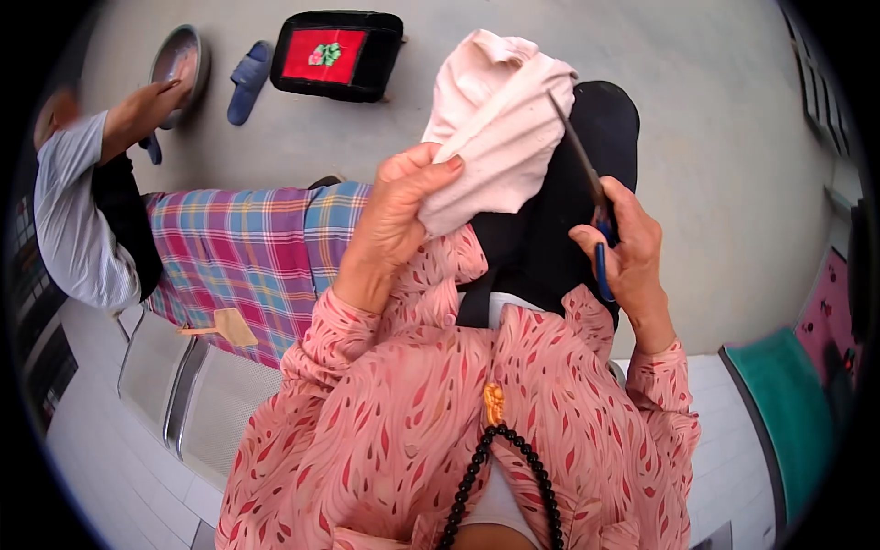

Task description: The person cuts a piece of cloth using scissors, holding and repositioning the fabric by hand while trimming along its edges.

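Observation:
A piece of white cloth (500, 128), creased and bunched, hangs over my lap. My left hand (403, 202) pinches its lower left edge between thumb and fingers. In my right hand (628, 238) is a pair of scissors (581, 151) with blue handles, gripped through the loops. Their dark blades point up and to the left, with the tips beside the right edge of the cloth. Whether the tips touch the fabric I cannot tell. Below the cloth are my dark trousers (527, 261).
A plaid cloth (238, 247) covers the metal bench seats (225, 403) at left, with a fly-swatter-like flat tan piece (236, 327) on it. Another person (87, 211) leans toward a metal basin (197, 69). Blue slipper (248, 82) and black stool (339, 55) stand ahead; green mat (788, 422) at right.

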Motion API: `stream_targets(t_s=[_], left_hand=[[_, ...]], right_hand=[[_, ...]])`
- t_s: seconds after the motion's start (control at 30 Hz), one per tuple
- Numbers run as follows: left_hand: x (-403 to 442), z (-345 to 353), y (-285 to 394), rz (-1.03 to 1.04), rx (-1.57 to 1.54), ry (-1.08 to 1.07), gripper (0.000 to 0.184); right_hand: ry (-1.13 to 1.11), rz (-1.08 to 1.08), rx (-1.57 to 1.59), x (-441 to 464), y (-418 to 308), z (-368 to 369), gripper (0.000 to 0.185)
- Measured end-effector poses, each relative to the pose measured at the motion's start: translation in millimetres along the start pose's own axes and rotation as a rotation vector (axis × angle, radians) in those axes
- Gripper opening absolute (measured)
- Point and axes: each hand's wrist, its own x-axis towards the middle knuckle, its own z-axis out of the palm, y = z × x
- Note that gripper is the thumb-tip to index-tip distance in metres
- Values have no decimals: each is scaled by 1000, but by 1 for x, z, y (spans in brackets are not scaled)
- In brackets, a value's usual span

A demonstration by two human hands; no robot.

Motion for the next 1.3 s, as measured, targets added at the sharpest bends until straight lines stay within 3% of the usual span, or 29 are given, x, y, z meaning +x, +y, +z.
stream_targets(t_s=[0.4, 1.3], left_hand=[[0, -1, -1, 51, -11, -26, 19], [0, 1, -3, 68, -10, -32, 17]], right_hand=[[-136, -129, -392, -5, -6, 4, 55], [-123, -267, -427, 7, -4, 8, 54]])
